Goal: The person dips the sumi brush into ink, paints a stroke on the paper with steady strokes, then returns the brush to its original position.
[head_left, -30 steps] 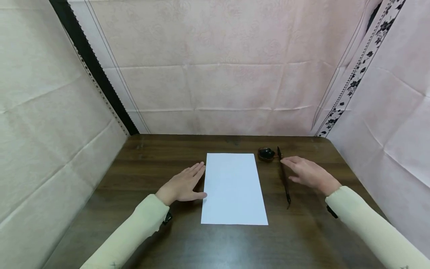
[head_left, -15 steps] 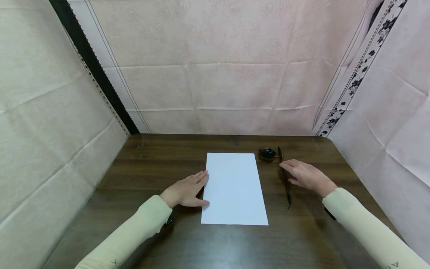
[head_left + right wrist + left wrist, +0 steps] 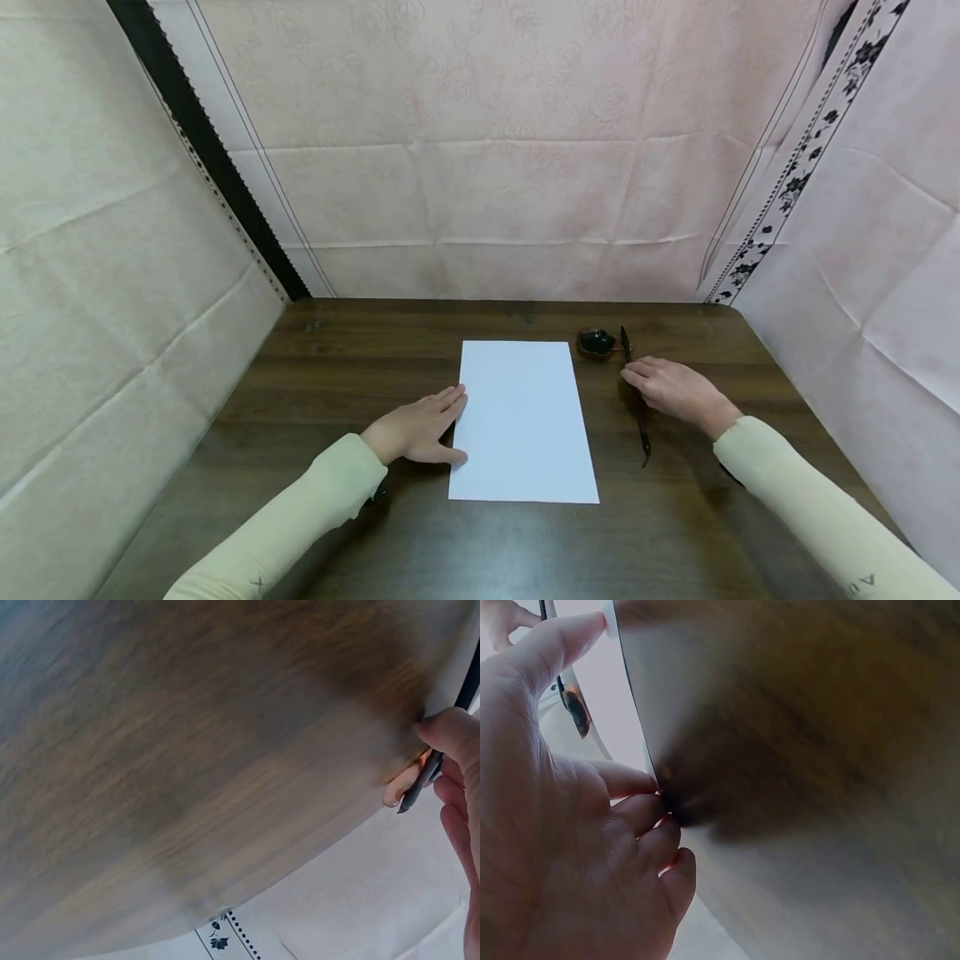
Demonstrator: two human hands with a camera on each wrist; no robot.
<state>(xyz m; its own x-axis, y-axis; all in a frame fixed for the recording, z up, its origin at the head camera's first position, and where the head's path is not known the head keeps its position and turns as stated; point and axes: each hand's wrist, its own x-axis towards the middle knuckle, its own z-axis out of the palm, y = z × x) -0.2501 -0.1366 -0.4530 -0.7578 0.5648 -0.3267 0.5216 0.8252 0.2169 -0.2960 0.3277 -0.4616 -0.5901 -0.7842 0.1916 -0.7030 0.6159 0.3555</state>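
Note:
A white sheet of paper [image 3: 522,425] lies flat on the brown table. The fingertips and thumb of my left hand [image 3: 423,429] rest on its left edge, fingers fairly straight. To the right of the sheet lies a slender dark writing brush [image 3: 642,433], its far end pointed. My right hand [image 3: 678,390] pinches the brush around its middle between thumb and fingers, hiding that part of the shaft. In the right wrist view, the brush [image 3: 471,686] passes between the thumb and fingers. A small amber dish with black contents [image 3: 596,342] sits beside the brush's far end.
The wooden table [image 3: 360,333] meets a pale cloth backdrop [image 3: 480,208] at its far edge. Cloth walls stand on the left [image 3: 112,292] and right [image 3: 862,275]. A small amber rest [image 3: 401,784] lies under the brush's far end.
My left hand has slid slightly toward me and onto the paper's edge. The right hand has moved a little left and its fingers have closed on the brush.

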